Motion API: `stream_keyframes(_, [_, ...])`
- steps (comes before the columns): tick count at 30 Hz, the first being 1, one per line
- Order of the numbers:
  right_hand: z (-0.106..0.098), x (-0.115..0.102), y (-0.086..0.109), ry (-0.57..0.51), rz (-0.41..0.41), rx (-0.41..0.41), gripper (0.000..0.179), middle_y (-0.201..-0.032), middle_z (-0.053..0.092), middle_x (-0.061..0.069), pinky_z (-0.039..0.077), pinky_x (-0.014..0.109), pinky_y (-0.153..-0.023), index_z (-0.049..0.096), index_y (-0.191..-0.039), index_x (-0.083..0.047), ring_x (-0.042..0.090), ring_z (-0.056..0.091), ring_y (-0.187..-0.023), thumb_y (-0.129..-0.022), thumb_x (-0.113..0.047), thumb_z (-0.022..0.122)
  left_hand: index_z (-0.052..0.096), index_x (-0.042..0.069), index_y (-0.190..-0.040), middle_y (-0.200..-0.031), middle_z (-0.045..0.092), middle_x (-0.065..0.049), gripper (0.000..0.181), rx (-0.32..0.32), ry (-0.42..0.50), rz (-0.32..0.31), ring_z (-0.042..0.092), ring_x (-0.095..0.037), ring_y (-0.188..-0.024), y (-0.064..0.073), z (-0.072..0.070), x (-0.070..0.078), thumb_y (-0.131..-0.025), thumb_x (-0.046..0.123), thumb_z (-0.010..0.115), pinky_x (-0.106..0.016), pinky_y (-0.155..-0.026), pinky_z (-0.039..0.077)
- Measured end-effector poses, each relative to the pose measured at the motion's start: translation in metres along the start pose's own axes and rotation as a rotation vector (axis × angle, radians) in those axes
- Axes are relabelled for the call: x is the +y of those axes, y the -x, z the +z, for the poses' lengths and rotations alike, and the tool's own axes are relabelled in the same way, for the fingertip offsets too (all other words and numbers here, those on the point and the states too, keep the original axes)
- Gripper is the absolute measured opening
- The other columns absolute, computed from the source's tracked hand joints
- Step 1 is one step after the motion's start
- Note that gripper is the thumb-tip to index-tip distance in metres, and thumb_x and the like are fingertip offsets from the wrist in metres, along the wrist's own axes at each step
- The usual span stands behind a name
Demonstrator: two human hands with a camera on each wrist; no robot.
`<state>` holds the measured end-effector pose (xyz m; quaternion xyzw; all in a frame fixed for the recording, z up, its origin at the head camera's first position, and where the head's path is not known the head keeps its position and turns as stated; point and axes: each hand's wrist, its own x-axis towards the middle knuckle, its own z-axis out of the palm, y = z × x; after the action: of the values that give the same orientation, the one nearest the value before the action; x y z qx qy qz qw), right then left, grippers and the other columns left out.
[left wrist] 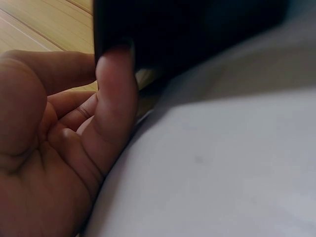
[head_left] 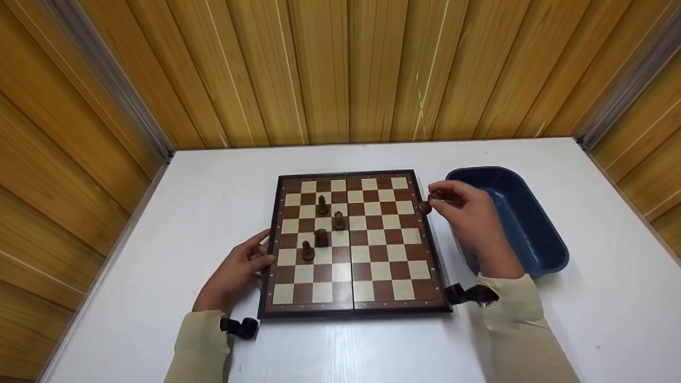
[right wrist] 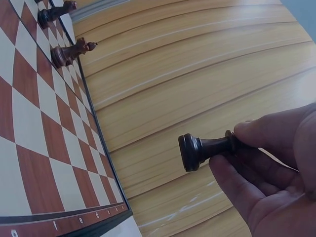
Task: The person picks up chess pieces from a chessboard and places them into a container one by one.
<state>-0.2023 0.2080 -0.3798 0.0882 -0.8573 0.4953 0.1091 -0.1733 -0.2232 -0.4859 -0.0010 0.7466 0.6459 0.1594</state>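
Observation:
My left hand [head_left: 239, 268] grips the left edge of the chessboard [head_left: 383, 274], its thumb at the rim. In the left wrist view, a finger [left wrist: 116, 98] meets the board's dark side. Just past the board's right edge, my right hand [head_left: 471, 218] pinches a dark brown chess piece [right wrist: 207, 148] by its top end. The piece's round base sticks out from the fingertips; its head is hidden in them. Several dark pieces stand on the board's left half: a knight [head_left: 321, 238], a piece with a crown-like top [head_left: 339, 220] and two slim pointed ones, one being the nearest piece [head_left: 307, 251].
A deep blue plastic tub [head_left: 532, 234] stands to the right of the board, partly behind my right hand and forearm. The white table [head_left: 223, 181] ends at a yellow wood-look wall [head_left: 372, 69], with similar walls at both sides.

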Motion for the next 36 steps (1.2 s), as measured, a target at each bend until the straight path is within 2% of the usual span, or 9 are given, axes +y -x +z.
stream_keyframes(10, [-0.010, 0.005, 0.000, -0.033, -0.003, 0.043, 0.028, -0.109, 0.067, 0.014, 0.048, 0.008, -0.079, 0.067, -0.119, -0.004, -0.001, 0.060, -0.092, -0.091, -0.008, 0.067, 0.031, 0.022, -0.152, -0.105, 0.054, -0.011, 0.066, -0.001, -0.033, 0.021, 0.060, -0.018, -0.082, -0.001, -0.001, -0.002, -0.094, 0.011, 0.061, -0.034, -0.063, 0.056])
stream_keyframes(14, [-0.016, 0.006, -0.001, -0.010, 0.048, 0.067, 0.028, -0.110, 0.067, 0.010, 0.049, 0.011, -0.078, 0.066, -0.120, -0.008, 0.002, 0.061, -0.095, -0.092, -0.013, 0.066, 0.031, 0.024, -0.152, -0.105, 0.054, -0.011, 0.066, 0.001, -0.003, 0.011, 0.061, -0.018, -0.081, -0.001, -0.001, -0.003, -0.094, 0.010, 0.061, -0.034, -0.061, 0.056])
stream_keyframes(24, [-0.034, 0.011, 0.000, 0.011, 0.193, 0.112, 0.030, -0.116, 0.063, 0.003, 0.050, 0.012, -0.081, 0.064, -0.122, -0.015, 0.008, 0.060, -0.102, -0.093, -0.024, 0.065, 0.031, 0.022, -0.152, -0.104, 0.055, -0.010, 0.066, -0.004, -0.009, 0.039, 0.061, -0.017, -0.079, -0.001, 0.000, -0.002, -0.094, 0.009, 0.060, -0.034, -0.060, 0.056])
stream_keyframes(32, [-0.045, 0.016, -0.001, 0.064, 0.238, 0.133, 0.029, -0.117, 0.064, 0.003, 0.049, 0.010, -0.080, 0.063, -0.122, -0.015, 0.005, 0.061, -0.101, -0.095, -0.024, 0.062, 0.028, 0.018, -0.153, -0.104, 0.057, -0.011, 0.068, -0.023, -0.043, 0.050, 0.061, -0.016, -0.081, -0.001, -0.001, -0.001, -0.094, 0.010, 0.061, -0.032, -0.063, 0.057])
stream_keyframes(36, [-0.047, 0.022, -0.001, 0.079, 0.235, 0.148, 0.029, -0.116, 0.063, 0.003, 0.049, 0.011, -0.080, 0.063, -0.122, -0.013, 0.002, 0.060, -0.100, -0.095, -0.022, 0.063, 0.030, 0.019, -0.153, -0.103, 0.057, -0.011, 0.067, -0.012, -0.056, 0.047, 0.061, -0.017, -0.080, -0.001, -0.001, -0.001, -0.094, 0.010, 0.061, -0.034, -0.064, 0.057])
